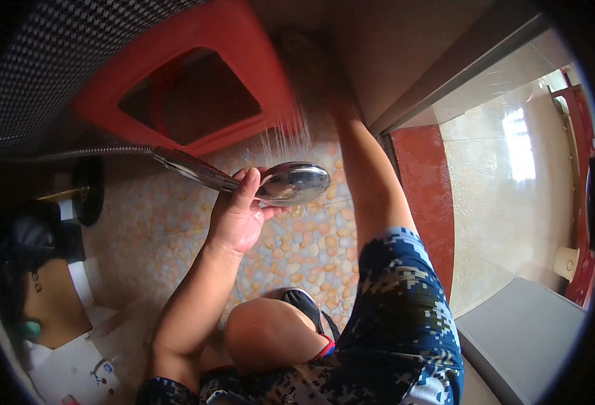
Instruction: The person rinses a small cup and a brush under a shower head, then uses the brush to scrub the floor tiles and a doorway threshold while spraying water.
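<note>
My left hand (241,217) is closed around the neck of a chrome shower head (295,183), with its handle slanting up to the left. A ribbed metal hose (105,150) runs from the handle to the left. Thin jets of water (284,131) spray from the far side of the head, by the lower right edge of a red plastic stool or chair (241,50) with a square opening. My right forearm (373,172) reaches away past the red piece's right side. Deep shadow hides most of my right hand, and its grip cannot be made out.
Pebble-patterned floor (302,253) lies below, with my bent knee (272,329) and a dark shoe (302,304). A red sill (424,202) and a grey panel (520,339) are right. Houndstooth fabric (59,66) hangs upper left; a cardboard box (57,304) stands left.
</note>
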A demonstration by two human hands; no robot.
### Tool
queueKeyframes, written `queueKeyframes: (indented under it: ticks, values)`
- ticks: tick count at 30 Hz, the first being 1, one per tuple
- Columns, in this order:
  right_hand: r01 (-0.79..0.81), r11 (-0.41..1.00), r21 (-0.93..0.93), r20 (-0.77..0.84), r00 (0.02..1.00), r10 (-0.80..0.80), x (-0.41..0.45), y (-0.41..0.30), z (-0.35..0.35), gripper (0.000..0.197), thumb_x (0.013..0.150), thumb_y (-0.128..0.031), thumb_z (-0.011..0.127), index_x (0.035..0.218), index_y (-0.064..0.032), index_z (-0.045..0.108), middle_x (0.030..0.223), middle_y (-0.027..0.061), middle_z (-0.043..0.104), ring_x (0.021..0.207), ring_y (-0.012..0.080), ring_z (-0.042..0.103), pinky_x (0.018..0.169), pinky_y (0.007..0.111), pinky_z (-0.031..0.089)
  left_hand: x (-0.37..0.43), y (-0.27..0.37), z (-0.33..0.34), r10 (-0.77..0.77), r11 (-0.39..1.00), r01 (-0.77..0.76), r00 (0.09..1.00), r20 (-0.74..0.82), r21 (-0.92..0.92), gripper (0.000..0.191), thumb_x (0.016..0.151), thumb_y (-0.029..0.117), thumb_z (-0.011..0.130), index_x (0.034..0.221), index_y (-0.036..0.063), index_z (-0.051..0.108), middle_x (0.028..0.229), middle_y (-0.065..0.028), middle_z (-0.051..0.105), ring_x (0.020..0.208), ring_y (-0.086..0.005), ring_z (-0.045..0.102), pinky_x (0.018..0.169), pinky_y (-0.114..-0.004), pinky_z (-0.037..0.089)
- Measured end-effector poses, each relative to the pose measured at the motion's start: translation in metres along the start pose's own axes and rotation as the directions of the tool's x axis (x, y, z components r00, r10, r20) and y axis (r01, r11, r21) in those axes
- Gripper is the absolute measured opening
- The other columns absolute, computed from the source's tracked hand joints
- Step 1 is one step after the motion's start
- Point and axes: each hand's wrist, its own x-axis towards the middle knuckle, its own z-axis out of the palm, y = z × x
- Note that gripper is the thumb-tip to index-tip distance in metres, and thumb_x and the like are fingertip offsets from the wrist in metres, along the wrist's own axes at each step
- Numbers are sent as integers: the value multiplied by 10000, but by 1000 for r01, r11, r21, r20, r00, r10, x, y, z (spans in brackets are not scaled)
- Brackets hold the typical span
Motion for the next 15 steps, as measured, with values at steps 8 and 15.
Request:
queueKeyframes:
  ticks: [8, 15]
  values:
    - [-377, 924, -62, 369, 852, 372, -79, 5, -43, 405, 888, -375, 302, 1223, -214, 464, 996, 226, 588, 885, 388, 580, 775, 481, 455, -22, 2, -29, 22, 999, -23, 999, 29, 39, 281, 800, 224, 656, 997, 48, 560, 978, -67, 615, 887, -174, 608, 829, -346, 474]
    - [-427, 900, 89, 260, 882, 393, -7, 26, -31, 372, 879, -245, 411, 1214, -90, 462, 1094, 210, 547, 984, 360, 539, 836, 419, 426, -26, 9, 18, 21, 978, -83, 953, 303, 192, 343, 815, 237, 636, 1040, -7, 551, 1010, -111, 607, 932, -172, 573, 864, -329, 429]
